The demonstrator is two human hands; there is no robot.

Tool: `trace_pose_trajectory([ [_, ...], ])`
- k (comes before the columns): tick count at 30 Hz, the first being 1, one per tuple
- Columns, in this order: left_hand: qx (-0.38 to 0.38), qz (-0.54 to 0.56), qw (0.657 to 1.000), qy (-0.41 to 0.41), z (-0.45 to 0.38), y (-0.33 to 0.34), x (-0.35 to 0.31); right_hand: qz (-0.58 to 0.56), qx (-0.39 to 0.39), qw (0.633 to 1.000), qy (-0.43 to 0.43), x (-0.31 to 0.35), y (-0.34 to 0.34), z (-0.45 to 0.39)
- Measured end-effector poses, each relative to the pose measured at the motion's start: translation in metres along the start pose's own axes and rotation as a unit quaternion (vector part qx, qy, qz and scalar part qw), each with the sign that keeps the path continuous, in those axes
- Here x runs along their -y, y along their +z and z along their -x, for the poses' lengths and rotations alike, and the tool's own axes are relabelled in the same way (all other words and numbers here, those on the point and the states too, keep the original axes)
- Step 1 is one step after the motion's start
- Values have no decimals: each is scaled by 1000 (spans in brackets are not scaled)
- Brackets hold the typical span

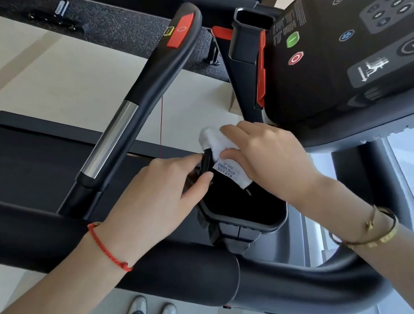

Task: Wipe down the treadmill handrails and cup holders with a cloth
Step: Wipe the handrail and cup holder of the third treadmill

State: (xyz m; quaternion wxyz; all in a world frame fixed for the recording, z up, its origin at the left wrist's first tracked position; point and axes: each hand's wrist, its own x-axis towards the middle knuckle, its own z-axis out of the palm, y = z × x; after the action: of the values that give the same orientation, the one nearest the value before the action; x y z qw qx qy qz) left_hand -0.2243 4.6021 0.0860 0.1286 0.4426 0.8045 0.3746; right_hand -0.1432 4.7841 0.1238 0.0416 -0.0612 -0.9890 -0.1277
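Right hand [267, 161] grips white cloth [212, 141] at cup holder [275, 223] far rim; left hand [164, 193] pinches near-left rim. Best: steady holder, sweep rim, then inside.

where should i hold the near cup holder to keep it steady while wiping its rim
Grip the left rim of the cup holder, coming from the left, as the left hand does now: thumb and fingers pinch the thin upright wall. The right hand presses the cloth on the far edge, so the left side is free, and the open top lets fingers hook inside.
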Motion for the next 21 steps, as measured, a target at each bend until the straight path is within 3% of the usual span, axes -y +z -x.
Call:
trace_pose_trajectory([
  [3,0,5,1000,1,0,0,0,59,-22,998,17,2,2,11],
  [9,-6,0,1000,7,0,0,0,-8,22,1000,-13,2,-1,-16],
  [17,-5,-3,1000,9,-1,0,0,158,-63,981,92,21,-6,28],
  [21,1,-8,1000,6,-2,1,0,136,-39,974,178,30,-18,56],
])
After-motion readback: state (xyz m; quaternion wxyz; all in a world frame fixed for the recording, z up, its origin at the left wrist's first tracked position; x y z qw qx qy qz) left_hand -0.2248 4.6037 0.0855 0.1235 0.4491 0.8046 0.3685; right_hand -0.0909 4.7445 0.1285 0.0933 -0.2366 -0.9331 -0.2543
